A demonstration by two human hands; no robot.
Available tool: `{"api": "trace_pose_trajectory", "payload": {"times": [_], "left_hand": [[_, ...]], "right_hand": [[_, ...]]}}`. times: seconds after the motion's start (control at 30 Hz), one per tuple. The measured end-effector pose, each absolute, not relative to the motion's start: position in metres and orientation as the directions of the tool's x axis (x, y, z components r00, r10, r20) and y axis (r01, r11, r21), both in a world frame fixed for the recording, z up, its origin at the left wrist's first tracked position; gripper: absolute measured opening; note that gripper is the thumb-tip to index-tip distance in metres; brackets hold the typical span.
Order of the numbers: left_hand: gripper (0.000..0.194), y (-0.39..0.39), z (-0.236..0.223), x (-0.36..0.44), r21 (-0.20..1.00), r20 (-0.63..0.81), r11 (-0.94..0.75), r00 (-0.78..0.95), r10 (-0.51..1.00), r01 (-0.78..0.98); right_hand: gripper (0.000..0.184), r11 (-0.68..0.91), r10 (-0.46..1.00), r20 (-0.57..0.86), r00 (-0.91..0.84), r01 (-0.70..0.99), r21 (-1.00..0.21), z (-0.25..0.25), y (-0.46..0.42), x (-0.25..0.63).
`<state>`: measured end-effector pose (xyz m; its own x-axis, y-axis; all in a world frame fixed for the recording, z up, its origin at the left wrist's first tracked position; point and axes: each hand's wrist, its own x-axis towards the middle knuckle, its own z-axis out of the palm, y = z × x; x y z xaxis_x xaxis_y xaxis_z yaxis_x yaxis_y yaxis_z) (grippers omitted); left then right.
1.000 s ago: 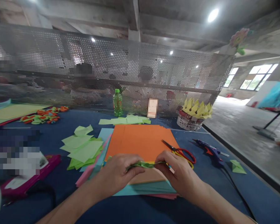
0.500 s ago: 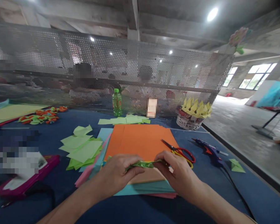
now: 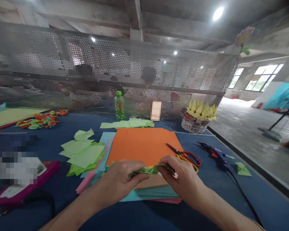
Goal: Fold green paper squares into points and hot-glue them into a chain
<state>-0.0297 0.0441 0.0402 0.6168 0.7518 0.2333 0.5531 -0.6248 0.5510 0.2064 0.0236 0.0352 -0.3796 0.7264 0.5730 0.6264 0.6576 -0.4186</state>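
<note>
A folded piece of green paper [image 3: 149, 170] is stretched between my two hands, just above a stack of coloured paper. My left hand [image 3: 125, 176] pinches its left end between thumb and fingers. At its right end, my right hand [image 3: 178, 173] grips it the same way. Part of the paper is hidden behind the fingers. Orange sheets [image 3: 144, 144] top the stack, with light blue sheets [image 3: 146, 194] showing under the near edge. Scissors [image 3: 183, 155] with red and yellow handles lie by my right hand, their blades on the orange paper.
Light green paper pieces [image 3: 83, 152] lie to the left, green strips [image 3: 127, 123] behind. A glue gun [image 3: 214, 153] and a folded green piece [image 3: 242, 169] are at right. A green bottle [image 3: 119, 106] and a basket of yellow points [image 3: 195, 122] stand before a perforated metal screen [image 3: 106, 64].
Both hands still hold the green paper over the stack. The right fingers have shifted slightly along it, and the view has moved a little.
</note>
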Motion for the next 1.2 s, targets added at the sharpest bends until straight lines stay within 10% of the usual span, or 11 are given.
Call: {"api": "trace_pose_trajectory", "payload": {"times": [1.2], "left_hand": [[0.032,0.0402,0.0399,-0.0234,0.704,0.142,-0.453,0.517,0.844,0.547]], "right_hand": [[0.006,0.651,0.757,0.497,-0.424,0.558,-0.515,0.0328,0.0235,0.2050]]}}
